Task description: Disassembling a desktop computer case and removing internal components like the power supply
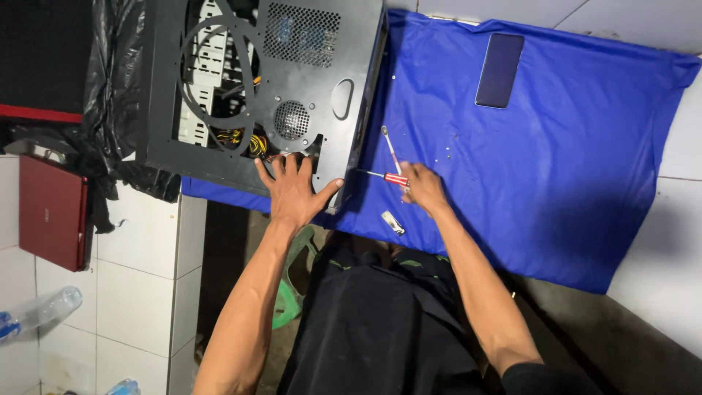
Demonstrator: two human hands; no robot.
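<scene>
In the head view, the person is sitting over a blue cloth (556, 183) that is lying on a tiled floor (139, 271), and a black computer case (344, 44) is resting on the left edge of this cloth with its side panel facing up. The left hand (292, 192) is pressing flat on the near corner of the case, fingers spread, so its grip is open and is holding nothing. The right hand (422, 186) is closing around a red-handled screwdriver (386, 176), whose tip is pointing toward the edge of the case; the grip looks closed on the handle. A second, silver tool (390, 148) is lying just beside it, a small metal piece (393, 222) is lying near the near edge of the cloth, and a dark phone (500, 70) is resting close to the far edge. In my judgement, the work is going well if the left palm is keeping the case steady while the screwdriver is meeting the screw straight, and if the tiny loose screws (447, 152) on the cloth are staying together.
</scene>
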